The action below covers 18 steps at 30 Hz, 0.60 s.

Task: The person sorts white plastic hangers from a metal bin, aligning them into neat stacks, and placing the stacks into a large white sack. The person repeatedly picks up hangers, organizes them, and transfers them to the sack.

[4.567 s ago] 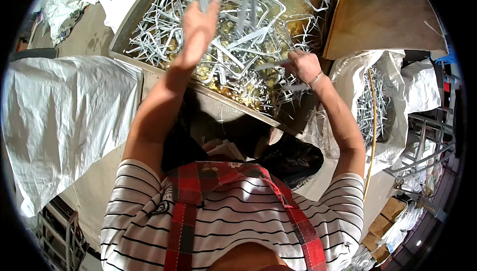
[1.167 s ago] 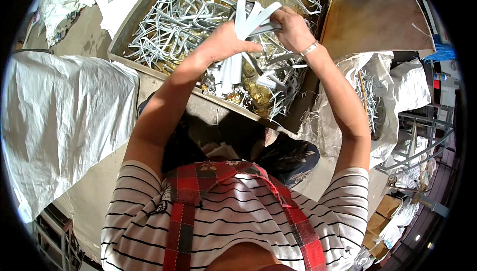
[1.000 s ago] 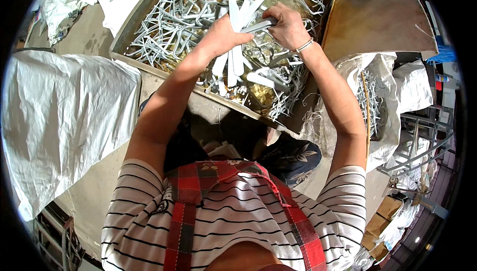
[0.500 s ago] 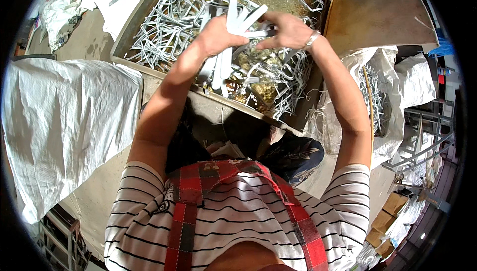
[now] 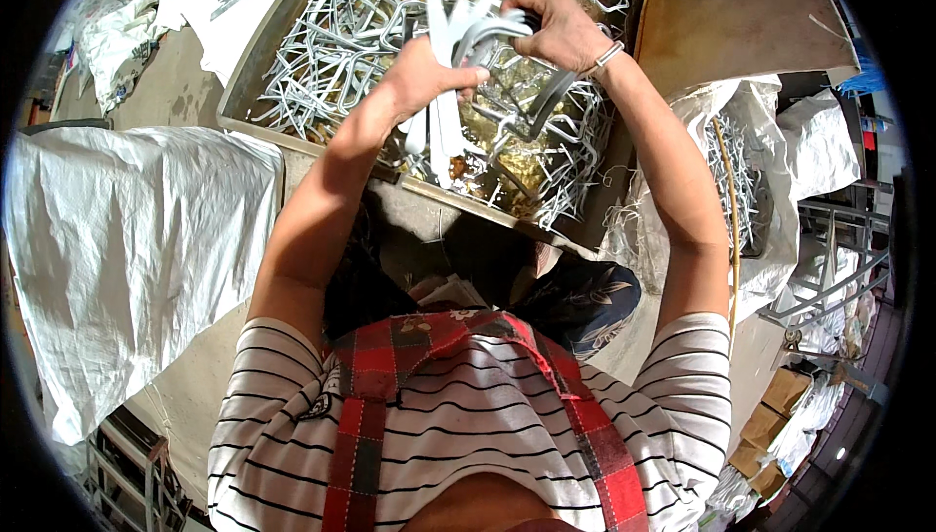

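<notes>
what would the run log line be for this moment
left hand: gripping pale strips | right hand: holding bent grey strip | below: tray with loose strips

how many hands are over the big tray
2. The left hand grips a bundle of pale strips over the tray; the right hand, with a bracelet at its wrist, holds a curved grey strip alongside. No other hand shows.

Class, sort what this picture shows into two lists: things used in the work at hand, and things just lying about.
In use:
left hand, gripping flat white strips
right hand, holding a bent grey strip
strip-filled tray

Apparently lying about:
draped white sheet
brown boxes
printed white sack
</notes>
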Available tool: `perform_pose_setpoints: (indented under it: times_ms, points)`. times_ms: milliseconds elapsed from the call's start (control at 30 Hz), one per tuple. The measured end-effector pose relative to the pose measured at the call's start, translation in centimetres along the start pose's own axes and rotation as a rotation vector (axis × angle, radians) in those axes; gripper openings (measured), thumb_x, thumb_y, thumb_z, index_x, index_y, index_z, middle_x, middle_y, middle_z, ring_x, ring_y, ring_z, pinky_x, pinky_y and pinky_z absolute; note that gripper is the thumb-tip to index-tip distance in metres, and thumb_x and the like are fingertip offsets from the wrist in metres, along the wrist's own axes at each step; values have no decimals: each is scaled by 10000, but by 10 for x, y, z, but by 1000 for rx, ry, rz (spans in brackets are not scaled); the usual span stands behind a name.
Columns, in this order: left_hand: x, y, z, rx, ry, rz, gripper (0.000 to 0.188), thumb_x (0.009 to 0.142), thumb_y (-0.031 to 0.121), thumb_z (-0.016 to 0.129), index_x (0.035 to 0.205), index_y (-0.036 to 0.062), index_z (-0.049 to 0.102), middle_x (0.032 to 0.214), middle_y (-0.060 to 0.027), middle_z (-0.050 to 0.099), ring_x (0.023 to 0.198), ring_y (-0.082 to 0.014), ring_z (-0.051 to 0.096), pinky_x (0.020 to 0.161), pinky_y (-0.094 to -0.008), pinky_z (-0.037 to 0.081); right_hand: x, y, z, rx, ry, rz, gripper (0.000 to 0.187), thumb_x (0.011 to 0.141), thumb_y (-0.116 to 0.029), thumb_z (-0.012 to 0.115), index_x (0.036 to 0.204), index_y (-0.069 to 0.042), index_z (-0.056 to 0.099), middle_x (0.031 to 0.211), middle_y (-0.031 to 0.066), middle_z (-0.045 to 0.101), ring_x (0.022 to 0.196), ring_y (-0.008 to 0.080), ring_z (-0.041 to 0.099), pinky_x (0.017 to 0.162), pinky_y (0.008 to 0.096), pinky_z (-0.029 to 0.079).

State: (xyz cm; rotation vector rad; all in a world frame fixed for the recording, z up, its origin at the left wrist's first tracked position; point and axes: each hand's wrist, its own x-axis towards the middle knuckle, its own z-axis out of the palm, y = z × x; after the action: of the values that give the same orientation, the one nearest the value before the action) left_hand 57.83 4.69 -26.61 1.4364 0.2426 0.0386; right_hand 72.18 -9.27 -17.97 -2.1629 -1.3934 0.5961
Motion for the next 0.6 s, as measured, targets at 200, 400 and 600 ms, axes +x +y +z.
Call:
perform_pose_setpoints:
  times_ms: [200, 400, 600]
  points:
    - [5, -4, -23, -205, 331, -35, 278, 696, 69, 737, 920, -30, 606, 798, -89, 603, 661, -172, 561, 565, -298, 468, -26, 100, 12, 536, 233, 272, 697, 726, -287, 692, 1275, 17, 389, 1295, 189, 430, 1193, 289, 426, 1026, 368, 325]
    - [6, -4, -26, -480, 397, -81, 236, 706, 60, 727, 872, -39, 592, 736, -64, 572, 595, -148, 537, 515, -285, 452, -64, 206, 159, 453, -109, 465, 580, 703, -204, 618, 1222, 12, 471, 1197, 182, 525, 1101, 268, 499, 936, 319, 383]
    - [8, -4, -32, -515, 419, -142, 201, 750, 79, 683, 870, -37, 572, 696, -68, 550, 548, -153, 537, 464, -290, 452, -49, 194, 171, 841, 108, 499, 186, 869, -224, 546, 848, -42, 576, 741, 40, 596, 701, 117, 551, 653, 260, 447]
